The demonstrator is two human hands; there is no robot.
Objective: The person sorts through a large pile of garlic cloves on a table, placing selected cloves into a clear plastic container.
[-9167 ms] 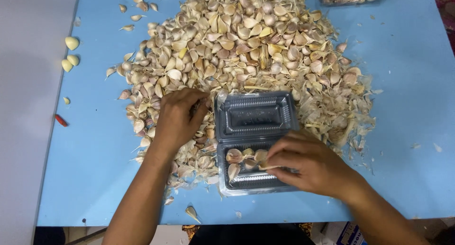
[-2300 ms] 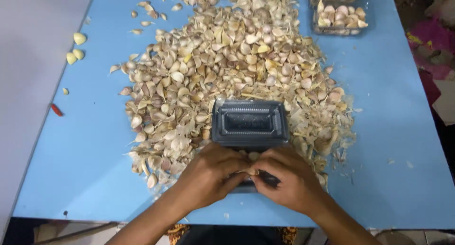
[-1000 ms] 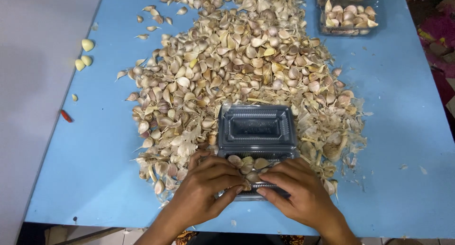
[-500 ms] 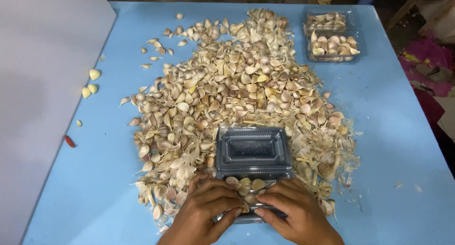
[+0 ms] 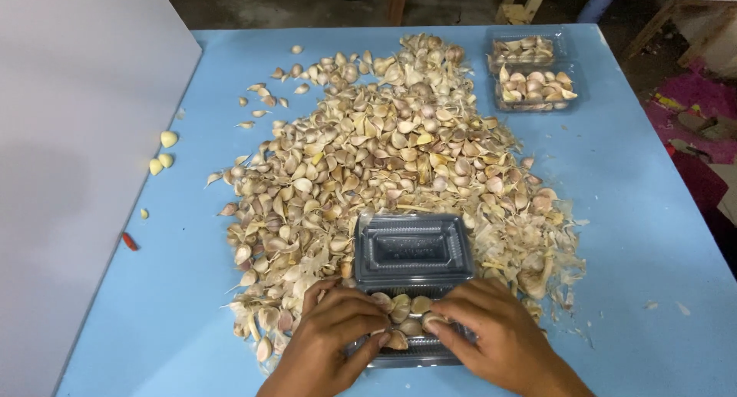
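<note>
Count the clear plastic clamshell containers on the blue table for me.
2. One open clamshell lies at the near edge under both hands, holding a few garlic cloves. A second, filled clamshell sits at the far right corner. Others could be buried under the garlic pile.

The clamshell tray point(image 5: 413, 251) is clear, glossy plastic with ribbed walls. Around it, the garlic cloves point(image 5: 384, 151) wear dry, papery, matt skins. Beneath the tray, the table point(image 5: 637, 213) is smooth, matt blue. Far beyond the tray, a second plastic tray point(image 5: 535, 78) gleams similarly.
</note>
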